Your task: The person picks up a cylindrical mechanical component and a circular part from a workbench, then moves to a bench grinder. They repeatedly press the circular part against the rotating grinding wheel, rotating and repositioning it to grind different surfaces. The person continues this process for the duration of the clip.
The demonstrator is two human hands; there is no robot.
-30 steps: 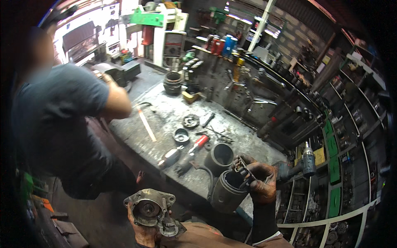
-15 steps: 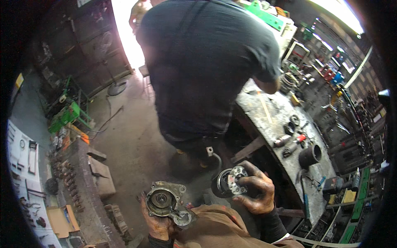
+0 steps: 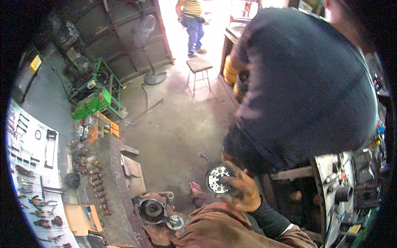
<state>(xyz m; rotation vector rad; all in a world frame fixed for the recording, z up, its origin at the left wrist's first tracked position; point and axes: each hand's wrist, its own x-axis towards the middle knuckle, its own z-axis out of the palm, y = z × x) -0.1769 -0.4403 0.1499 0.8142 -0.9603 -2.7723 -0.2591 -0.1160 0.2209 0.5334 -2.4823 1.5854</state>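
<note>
Housing [image 3: 154, 211], cast and flanged, rests gripped in my left hand [image 3: 160, 235]; my right hand [image 3: 242, 189] pinches a ring-shaped metal part [image 3: 213, 180] nearby. I've turned from the workbench [image 3: 324, 164], keeping both pieces.

A housing [image 3: 154, 211] lies in the left hand [image 3: 160, 234], a disc [image 3: 217, 180] in the right hand [image 3: 245, 189]; parts [image 3: 98, 183] line the bench's [image 3: 120, 182] left edge. A stool [image 3: 199, 65] stands right of a fan [image 3: 155, 77].

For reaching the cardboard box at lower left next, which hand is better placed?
Probably the left hand: it appears nearer the cardboard box, though it holds the metal housing. The right hand is farther right, holding the round part.
</note>
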